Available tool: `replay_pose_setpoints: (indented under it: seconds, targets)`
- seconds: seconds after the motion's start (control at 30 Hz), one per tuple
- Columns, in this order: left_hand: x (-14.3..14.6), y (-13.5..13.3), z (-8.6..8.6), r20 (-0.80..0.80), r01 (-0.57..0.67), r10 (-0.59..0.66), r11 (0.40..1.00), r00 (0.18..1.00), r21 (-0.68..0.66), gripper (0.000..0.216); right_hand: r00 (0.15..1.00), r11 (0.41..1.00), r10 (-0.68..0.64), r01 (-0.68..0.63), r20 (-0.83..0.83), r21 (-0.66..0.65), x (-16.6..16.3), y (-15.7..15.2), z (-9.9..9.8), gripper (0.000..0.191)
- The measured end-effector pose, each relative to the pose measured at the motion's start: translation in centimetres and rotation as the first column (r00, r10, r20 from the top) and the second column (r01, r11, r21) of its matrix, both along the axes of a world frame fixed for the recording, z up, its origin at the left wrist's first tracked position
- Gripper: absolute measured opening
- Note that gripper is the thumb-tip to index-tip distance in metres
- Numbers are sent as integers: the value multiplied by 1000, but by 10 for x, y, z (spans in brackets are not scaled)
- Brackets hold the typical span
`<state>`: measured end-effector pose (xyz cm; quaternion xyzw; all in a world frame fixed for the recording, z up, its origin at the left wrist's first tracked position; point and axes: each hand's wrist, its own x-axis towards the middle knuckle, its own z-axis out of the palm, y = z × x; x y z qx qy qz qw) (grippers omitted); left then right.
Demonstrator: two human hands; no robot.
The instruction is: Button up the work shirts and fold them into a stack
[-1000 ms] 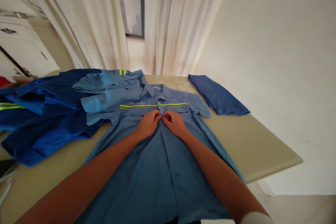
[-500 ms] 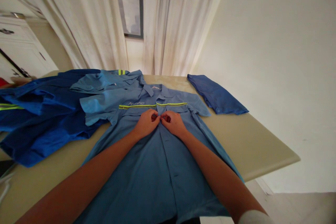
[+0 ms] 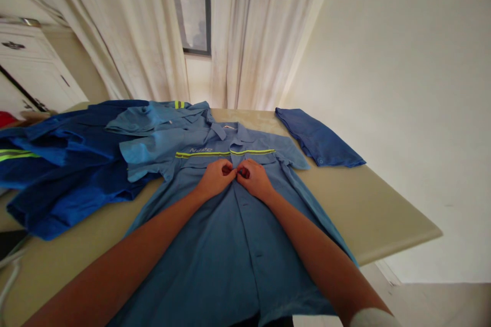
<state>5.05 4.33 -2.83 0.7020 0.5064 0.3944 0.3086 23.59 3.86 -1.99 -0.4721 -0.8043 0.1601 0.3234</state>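
A blue short-sleeved work shirt lies front up on the table, collar toward the far side. A yellow-edged reflective stripe crosses its chest, below pale lettering. My left hand pinches the front placket just under the stripe. Close against it, my right hand pinches the same spot from the other side, its fingers curled. The fingertips of both hands nearly meet; any button between them is hidden. Below the hands the placket runs down to the hem, with buttonholes along it.
On the left lie a heap of dark blue garments and another light blue shirt. A folded blue garment rests at the table's far right. Curtains hang behind; a white cable shows at lower left.
Both hands stay pinched at the same place on the placket, with hardly any movement. The whole view has shifted very slightly.
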Motion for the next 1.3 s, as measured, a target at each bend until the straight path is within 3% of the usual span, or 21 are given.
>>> replay_pose_setpoints:
  seconds: [0.2, 0.43, 0.67, 0.93, 1.3]
  targets:
    - [-2, 1, 3, -104, -10, 16, 998, 994, 58, 14, 1000, 1000, 0, 1, 28, -13, 0, -2, 3, 5]
    - [0, -1, 1, 6, 47, -47, 998, 999, 47, 18, 999, 1000, -13, 14, 46, -18, 0, -1, 6, 8]
    - [-2, 1, -1, -163, 4, 17, 992, 986, 127, 17, 999, 1000, 13, -13, 35, -23, 1, -1, 5, 4]
    - [0, -1, -1, -56, 16, -14, 999, 998, 43, 11, 998, 1000, 12, -12, 65, -6, 1, -1, 3, 5]
    - [-2, 2, -1, -151, 16, 4, 991, 989, 131, 17, 998, 999, 36, -35, 42, -30, 3, -2, 6, 4]
